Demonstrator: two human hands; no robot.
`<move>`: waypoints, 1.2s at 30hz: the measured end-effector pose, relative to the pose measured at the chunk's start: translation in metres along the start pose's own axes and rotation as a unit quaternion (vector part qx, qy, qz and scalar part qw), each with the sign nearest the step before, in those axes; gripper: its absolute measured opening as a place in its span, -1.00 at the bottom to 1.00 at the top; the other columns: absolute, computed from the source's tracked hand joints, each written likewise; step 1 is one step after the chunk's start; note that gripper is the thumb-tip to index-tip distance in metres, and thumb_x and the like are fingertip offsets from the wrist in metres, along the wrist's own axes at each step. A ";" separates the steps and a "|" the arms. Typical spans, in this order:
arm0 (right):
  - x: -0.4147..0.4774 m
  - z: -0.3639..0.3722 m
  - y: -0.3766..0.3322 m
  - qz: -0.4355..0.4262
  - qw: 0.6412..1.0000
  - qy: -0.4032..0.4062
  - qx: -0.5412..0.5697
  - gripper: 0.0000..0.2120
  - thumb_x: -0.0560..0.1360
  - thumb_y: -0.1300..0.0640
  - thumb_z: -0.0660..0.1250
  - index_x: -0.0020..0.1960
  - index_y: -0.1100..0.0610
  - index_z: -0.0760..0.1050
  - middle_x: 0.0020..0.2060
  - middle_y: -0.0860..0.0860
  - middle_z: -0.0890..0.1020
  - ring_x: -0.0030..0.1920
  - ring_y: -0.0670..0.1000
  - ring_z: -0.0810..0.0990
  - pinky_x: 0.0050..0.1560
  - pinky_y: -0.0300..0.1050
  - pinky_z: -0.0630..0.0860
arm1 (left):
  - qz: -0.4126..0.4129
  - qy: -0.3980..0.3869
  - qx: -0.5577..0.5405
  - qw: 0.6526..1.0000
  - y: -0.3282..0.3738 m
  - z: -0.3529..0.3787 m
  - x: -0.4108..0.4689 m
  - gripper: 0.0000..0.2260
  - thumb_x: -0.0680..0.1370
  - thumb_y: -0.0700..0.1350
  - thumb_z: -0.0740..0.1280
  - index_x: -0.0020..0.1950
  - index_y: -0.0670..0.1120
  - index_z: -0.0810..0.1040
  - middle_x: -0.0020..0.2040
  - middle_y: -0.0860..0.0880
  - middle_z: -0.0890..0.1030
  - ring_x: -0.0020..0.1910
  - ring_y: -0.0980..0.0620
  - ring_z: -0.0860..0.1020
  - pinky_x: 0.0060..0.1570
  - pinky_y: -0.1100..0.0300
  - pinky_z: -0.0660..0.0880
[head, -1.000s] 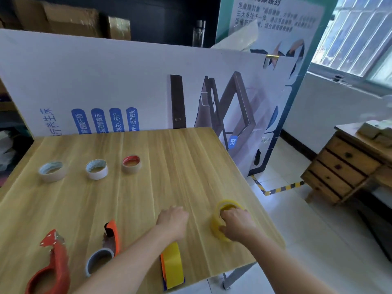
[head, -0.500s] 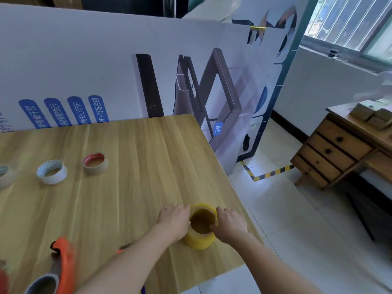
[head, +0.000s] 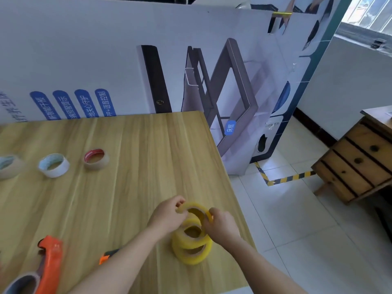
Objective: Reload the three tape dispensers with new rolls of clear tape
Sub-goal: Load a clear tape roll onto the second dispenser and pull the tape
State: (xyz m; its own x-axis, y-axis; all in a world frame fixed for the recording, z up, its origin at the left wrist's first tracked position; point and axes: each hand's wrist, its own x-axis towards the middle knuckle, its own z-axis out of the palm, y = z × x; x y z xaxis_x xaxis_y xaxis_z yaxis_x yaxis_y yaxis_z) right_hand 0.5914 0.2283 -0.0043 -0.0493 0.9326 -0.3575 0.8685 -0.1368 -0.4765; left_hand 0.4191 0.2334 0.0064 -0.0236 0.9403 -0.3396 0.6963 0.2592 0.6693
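Observation:
A stack of yellowish clear tape rolls (head: 192,250) stands near the table's front right edge. Its top roll (head: 196,210) is lifted and tilted off the stack. My left hand (head: 169,215) pinches that roll's left rim and my right hand (head: 220,224) grips its right rim. An orange tape dispenser (head: 49,262) lies at the front left with a worn roll in it. Another orange dispenser tip (head: 106,256) shows from under my left forearm; the rest is hidden.
Three used tape rolls sit at the left: a red-cored one (head: 95,158), a white one (head: 54,165) and a beige one (head: 8,166). A printed board (head: 106,60) stands behind the wooden table (head: 137,166). A wooden drawer chest (head: 356,162) stands on the right floor.
Both hands have lifted the top yellowish roll off the stack and tilted it. The camera has turned right and down, so the dispensers sit nearer the left edge.

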 end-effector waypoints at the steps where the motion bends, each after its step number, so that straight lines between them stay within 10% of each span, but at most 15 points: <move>1: 0.002 -0.003 -0.002 -0.010 0.999 0.016 0.037 -0.73 0.55 -0.02 0.19 -0.09 0.19 0.47 -0.28 0.07 0.59 -0.27 0.11 0.55 -0.30 -0.05 0.46 | -0.010 -0.006 -0.116 0.993 0.002 -0.007 0.001 -0.87 0.51 0.01 0.37 0.03 0.04 0.56 -0.03 0.02 0.62 0.00 -0.05 0.61 0.04 0.01 0.55; 9: 0.014 -0.024 -0.048 -0.101 0.971 0.108 0.189 -0.96 0.55 0.03 0.24 -0.05 -0.09 0.45 -0.48 -0.06 0.48 -0.47 -0.11 0.44 -0.41 -0.14 0.39 | 0.001 0.009 -0.500 0.866 0.029 -0.057 -0.023 -0.64 0.56 0.12 0.20 -0.08 -0.10 0.67 -0.21 -0.14 0.68 -0.27 -0.02 0.64 -0.26 0.14 0.58; 20: -0.008 -0.046 -0.122 -0.184 0.918 0.129 0.325 -0.89 0.57 0.10 0.28 0.06 -0.04 0.54 -0.34 0.00 0.56 -0.32 -0.04 0.54 -0.19 0.07 0.57 | 0.112 0.134 -0.507 0.844 0.039 -0.113 -0.067 -0.62 0.50 0.17 0.23 -0.12 -0.12 0.64 -0.30 -0.13 0.67 -0.31 -0.01 0.64 -0.28 0.22 0.56; 27: -0.045 -0.047 -0.183 -0.227 0.880 0.193 0.370 -0.86 0.55 0.00 0.31 0.07 0.01 0.52 -0.07 -0.11 0.61 -0.02 -0.16 0.58 -0.09 -0.27 0.49 | 0.170 0.171 -0.483 0.842 0.019 -0.149 -0.097 -0.72 0.55 0.14 0.21 0.00 0.08 0.67 -0.05 -0.06 0.71 -0.02 0.00 0.66 0.01 0.11 0.54; 36: -0.099 -0.040 -0.255 -0.239 0.810 0.039 0.534 -0.71 0.50 0.15 0.42 0.19 0.09 0.50 -0.15 0.18 0.70 -0.19 -0.03 0.66 -0.13 -0.15 0.59 | 0.237 0.180 -0.475 0.828 -0.027 -0.185 -0.141 -0.71 0.55 -0.05 0.28 0.28 0.09 0.51 0.11 0.05 0.66 0.13 0.09 0.60 -0.02 0.32 0.52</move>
State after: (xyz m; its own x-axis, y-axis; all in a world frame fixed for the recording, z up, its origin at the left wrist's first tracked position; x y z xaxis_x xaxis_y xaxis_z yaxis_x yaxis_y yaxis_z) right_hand 0.3945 0.1841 0.1843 -0.1871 0.9767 0.1052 -0.1648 0.0744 -0.9835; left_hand 0.2704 0.1348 0.1585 -0.2403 0.9466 0.2149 -0.1863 -0.2622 0.9468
